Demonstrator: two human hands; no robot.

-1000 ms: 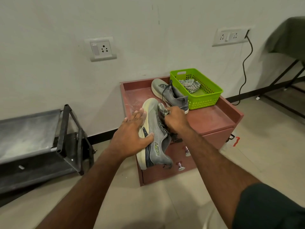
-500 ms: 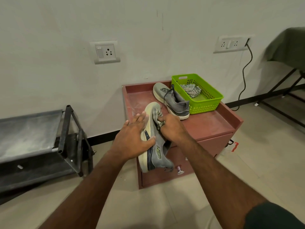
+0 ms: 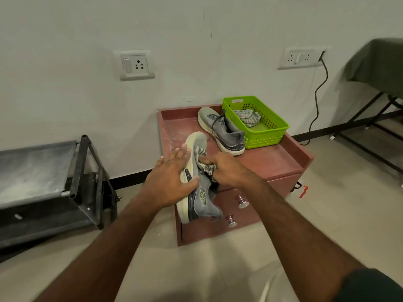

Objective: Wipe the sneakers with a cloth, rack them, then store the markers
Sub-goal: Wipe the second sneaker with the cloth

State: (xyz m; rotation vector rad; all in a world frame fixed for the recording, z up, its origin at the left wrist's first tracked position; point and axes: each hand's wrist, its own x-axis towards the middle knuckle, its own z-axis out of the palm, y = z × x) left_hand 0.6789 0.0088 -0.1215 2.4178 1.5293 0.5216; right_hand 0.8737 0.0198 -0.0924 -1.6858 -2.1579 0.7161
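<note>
Low against the white wall, the black metal shoe rack (image 3: 39, 182) lies at nine o'clock. Grey suede sneaker (image 3: 201, 190), heel toward me: left hand (image 3: 172, 184) grips its sole, right hand (image 3: 226, 168) pinches the striped cloth (image 3: 208, 168).

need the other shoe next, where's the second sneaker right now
In the head view the second sneaker lies on the red cabinet top, right of centre, touching the green basket.

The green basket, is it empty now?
No, the green basket holds a crumpled striped cloth.
</note>
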